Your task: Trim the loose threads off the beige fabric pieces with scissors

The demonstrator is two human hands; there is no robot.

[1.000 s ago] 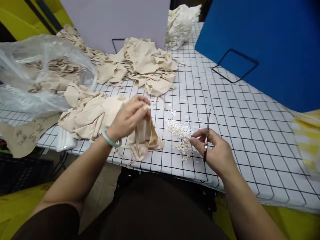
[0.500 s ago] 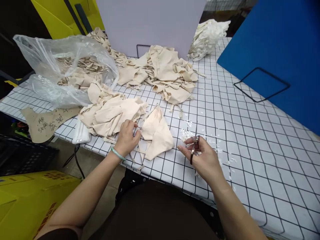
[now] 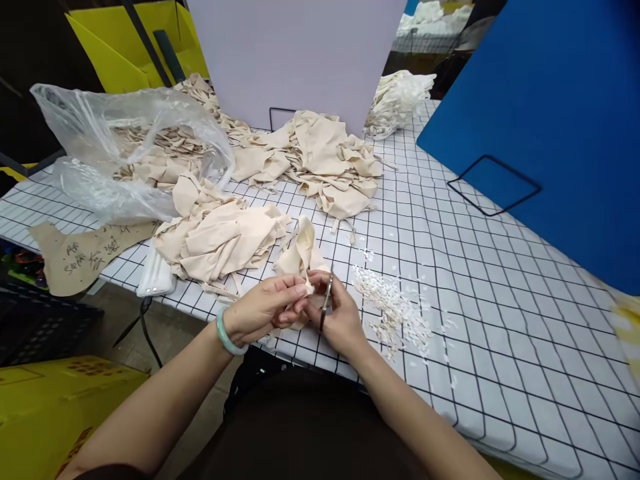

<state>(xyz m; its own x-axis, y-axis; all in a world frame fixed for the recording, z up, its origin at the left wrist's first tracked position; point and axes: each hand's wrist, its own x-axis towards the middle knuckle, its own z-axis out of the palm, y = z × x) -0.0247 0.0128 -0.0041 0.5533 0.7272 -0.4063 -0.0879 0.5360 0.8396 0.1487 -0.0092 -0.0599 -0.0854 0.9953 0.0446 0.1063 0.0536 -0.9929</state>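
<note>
Both hands have met: left hand point(image 3: 263, 308) pinches beige cloth point(image 3: 301, 252), right hand point(image 3: 336, 313) grips scissors point(image 3: 326, 301); tag writing point(image 3: 90, 248) seems illegible.

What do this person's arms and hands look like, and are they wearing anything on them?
Both forearms are bare, with no gloves and no sleeves in view. The left hand has a smooth, pale green bangle round its wrist. The right hand shows no ring, watch or bracelet, and I can see no markings on either arm. Fingernails are too small to judge.
</note>
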